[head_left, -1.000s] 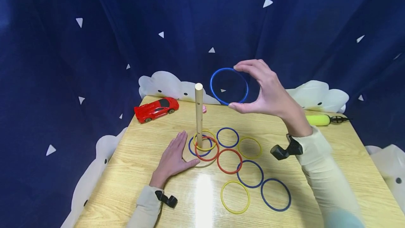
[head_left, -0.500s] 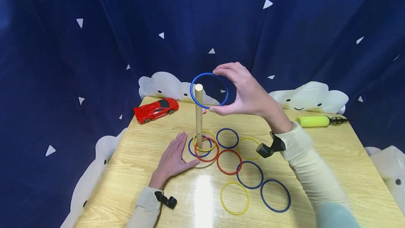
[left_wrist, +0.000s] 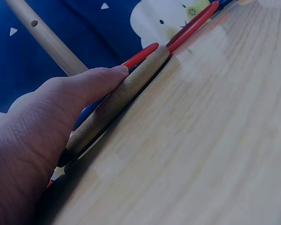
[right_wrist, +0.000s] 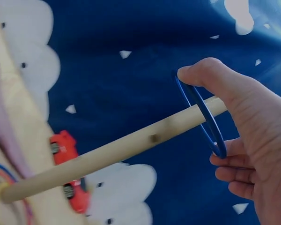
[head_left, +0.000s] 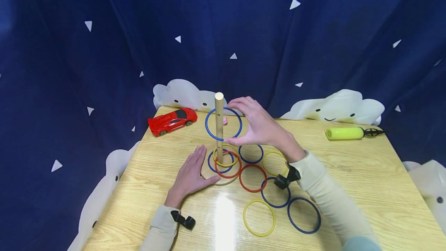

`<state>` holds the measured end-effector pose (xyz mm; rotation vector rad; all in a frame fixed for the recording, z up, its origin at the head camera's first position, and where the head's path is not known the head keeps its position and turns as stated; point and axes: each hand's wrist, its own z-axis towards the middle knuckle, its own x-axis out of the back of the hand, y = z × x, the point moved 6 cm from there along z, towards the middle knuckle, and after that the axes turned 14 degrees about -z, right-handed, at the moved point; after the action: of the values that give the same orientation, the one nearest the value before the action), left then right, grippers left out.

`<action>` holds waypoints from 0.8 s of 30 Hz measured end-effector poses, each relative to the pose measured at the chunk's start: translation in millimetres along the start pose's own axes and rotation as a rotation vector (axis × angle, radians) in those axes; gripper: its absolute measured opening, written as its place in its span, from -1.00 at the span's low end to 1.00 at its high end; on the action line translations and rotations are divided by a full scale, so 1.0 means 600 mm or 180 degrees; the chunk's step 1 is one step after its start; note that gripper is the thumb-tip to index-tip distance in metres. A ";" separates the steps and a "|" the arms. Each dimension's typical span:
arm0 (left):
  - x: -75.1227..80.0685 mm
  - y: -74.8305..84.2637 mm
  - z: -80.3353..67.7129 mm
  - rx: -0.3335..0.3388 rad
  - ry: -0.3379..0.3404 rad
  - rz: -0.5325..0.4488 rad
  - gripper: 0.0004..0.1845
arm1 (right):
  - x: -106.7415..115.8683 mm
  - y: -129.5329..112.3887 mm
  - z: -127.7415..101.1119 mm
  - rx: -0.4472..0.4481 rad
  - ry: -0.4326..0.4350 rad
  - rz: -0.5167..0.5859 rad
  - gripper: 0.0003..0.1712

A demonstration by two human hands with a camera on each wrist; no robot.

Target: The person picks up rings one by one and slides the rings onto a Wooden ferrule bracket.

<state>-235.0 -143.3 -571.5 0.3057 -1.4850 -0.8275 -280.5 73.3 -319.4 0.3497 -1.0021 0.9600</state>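
Observation:
A wooden peg (head_left: 219, 125) stands upright on a round wooden base (head_left: 223, 179) on the table (head_left: 362, 189). My right hand (head_left: 258, 127) pinches a blue ring (head_left: 223, 124) that encircles the peg's upper part; the right wrist view shows the blue ring (right_wrist: 202, 117) around the peg (right_wrist: 112, 152). A yellow ring (head_left: 225, 155), a red ring (head_left: 228, 164) and a dark blue one lie stacked on the base. My left hand (head_left: 190, 175) rests flat against the base's left edge, its fingers (left_wrist: 84, 89) lying along the base (left_wrist: 119, 101).
Several loose rings in red (head_left: 252, 177), blue (head_left: 304, 214) and yellow (head_left: 259, 217) lie on the table right of the base. A red toy car (head_left: 172, 120) sits at the back left, a yellow pump (head_left: 348, 133) at the back right. Dark blue curtain surrounds the table.
My right hand carried the blue ring left and down, from right of the peg to over its top and now around its upper part. The left hand stayed put.

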 end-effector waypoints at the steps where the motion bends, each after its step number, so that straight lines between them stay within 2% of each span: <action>1: 0.000 0.001 0.000 -0.0014 0.0010 0.0003 0.35 | -0.012 0.002 -0.006 -0.0023 -0.0049 -0.0001 0.08; 7: 0.000 0.003 0.000 -0.0026 0.0015 -0.0011 0.35 | -0.087 0.007 -0.047 -0.0078 -0.0219 0.0029 0.06; 13: 0.002 0.001 0.000 -0.0010 0.0038 -0.0039 0.35 | -0.167 0.017 -0.096 -0.0321 -0.0460 -0.0015 0.08; 24: 0.002 0.001 -0.001 -0.0064 0.0063 -0.0025 0.37 | -0.260 0.034 -0.143 -0.0475 -0.0673 -0.0134 0.05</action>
<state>-234.2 -143.6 -570.5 0.3040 -1.4571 -0.8429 -279.4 59.5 -498.2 0.3510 -1.2471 0.8161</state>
